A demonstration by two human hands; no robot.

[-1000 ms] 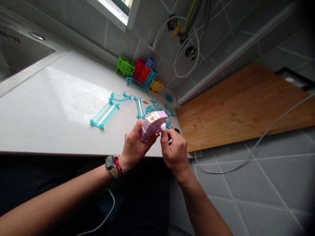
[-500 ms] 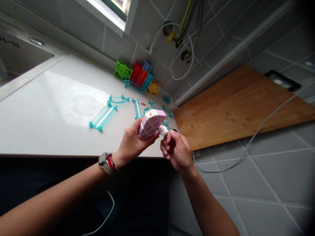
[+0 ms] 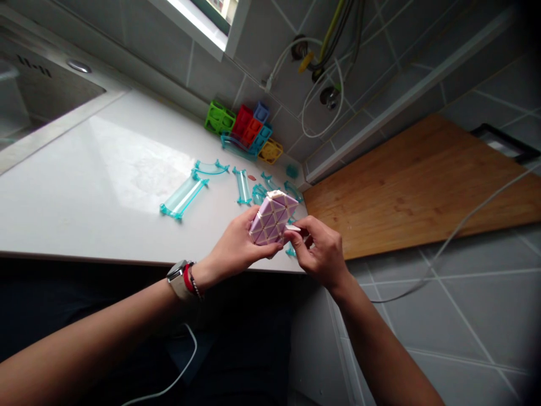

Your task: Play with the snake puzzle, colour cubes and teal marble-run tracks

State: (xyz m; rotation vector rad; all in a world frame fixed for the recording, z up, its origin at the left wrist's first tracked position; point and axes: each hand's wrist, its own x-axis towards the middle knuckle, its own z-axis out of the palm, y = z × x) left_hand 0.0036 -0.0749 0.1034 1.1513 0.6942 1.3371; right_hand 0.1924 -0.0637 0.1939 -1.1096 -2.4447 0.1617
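A folded purple-and-white snake puzzle (image 3: 273, 220) is held above the counter's front edge, its triangular segments packed side by side. My left hand (image 3: 236, 237) grips it from the left, thumb along its lower edge. At the right side, my right hand (image 3: 321, 248) pinches a white end segment (image 3: 292, 228) between thumb and fingers. Whether that segment is joined to the rest is partly hidden by the fingers.
Clear teal track pieces (image 3: 183, 195) lie on the white counter (image 3: 84, 214). Green (image 3: 220, 117), red, blue and yellow blocks (image 3: 270, 151) stand against the tiled wall. A wooden board (image 3: 406, 192) is at the right, a sink (image 3: 46, 90) at the far left.
The snake puzzle has turned so its broad triangle-patterned side shows more. My right hand has turned and come up to pinch its white end. The whole view has shifted slightly.
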